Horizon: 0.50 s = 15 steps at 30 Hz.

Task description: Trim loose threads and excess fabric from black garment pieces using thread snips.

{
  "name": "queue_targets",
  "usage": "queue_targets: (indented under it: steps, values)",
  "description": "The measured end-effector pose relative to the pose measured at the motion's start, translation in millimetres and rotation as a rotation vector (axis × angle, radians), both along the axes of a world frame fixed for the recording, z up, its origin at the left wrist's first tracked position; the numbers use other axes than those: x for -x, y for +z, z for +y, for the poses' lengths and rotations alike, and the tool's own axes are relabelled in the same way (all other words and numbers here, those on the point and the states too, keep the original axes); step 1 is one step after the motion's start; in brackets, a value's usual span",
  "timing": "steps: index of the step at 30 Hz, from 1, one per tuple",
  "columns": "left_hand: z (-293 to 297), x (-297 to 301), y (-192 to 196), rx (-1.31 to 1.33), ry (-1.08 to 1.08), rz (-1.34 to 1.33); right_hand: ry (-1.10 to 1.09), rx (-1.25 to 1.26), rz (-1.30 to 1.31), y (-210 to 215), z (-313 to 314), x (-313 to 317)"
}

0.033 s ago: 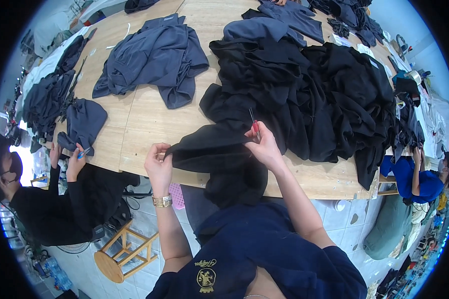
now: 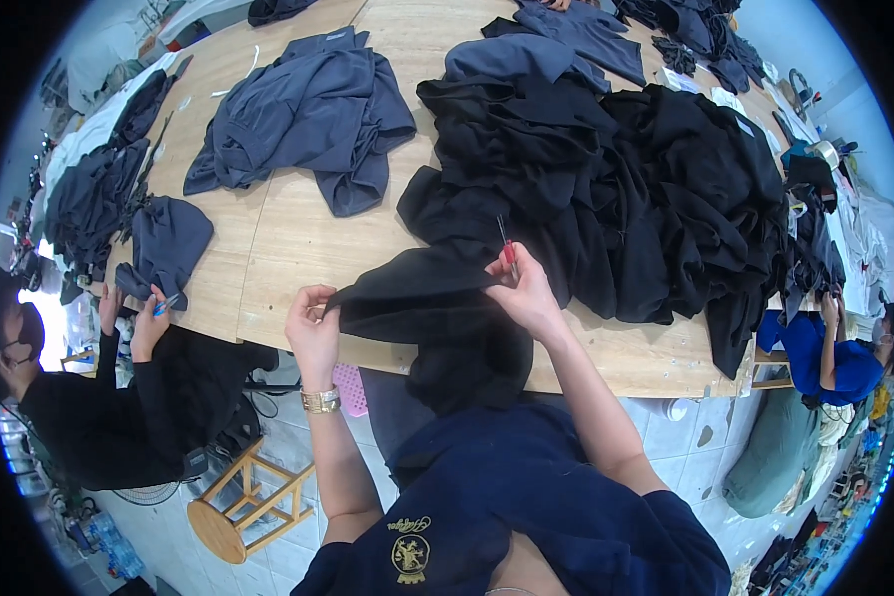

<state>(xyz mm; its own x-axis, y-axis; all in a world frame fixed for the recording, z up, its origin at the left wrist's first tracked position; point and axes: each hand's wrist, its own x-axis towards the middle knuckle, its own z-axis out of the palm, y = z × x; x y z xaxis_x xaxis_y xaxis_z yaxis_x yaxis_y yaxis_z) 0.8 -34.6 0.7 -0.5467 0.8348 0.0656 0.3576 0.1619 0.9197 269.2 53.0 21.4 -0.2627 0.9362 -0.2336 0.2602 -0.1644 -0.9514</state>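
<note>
A black garment [image 2: 407, 293] is stretched between my hands over the table's near edge, with part of it hanging down towards my lap. My left hand [image 2: 313, 323] pinches its left end between thumb and fingers. On the other side my right hand [image 2: 526, 293] grips a small pair of red-handled thread snips [image 2: 508, 250], blades pointing up and away from me. The thumb and finger of that hand also seem to pinch the cloth. Beyond the snips lies a big heap of black garments [image 2: 666, 199], which the held cloth runs up against.
Dark grey-blue garments [image 2: 303, 114] lie on the wooden table [image 2: 298, 248] at the far left. A co-worker [image 2: 99, 397] sits at the left, holding a blue tool by grey cloth. Another person [image 2: 849, 358] is at the far right. A wooden stool [image 2: 223, 531] stands at lower left.
My left hand has shifted very slightly to the left with the cloth's end. My right hand and the snips look almost still.
</note>
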Motion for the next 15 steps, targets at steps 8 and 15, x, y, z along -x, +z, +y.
queue_targets:
  steps: [8, 15]
  values:
    - [-7, 21, -24, -0.477, 0.545, -0.556, -0.357, -0.046, 0.683, -17, 0, -29]
    - [25, -62, -9, -0.192, 0.001, 0.12, -0.376, -0.315, -0.006, -65, -1, -42]
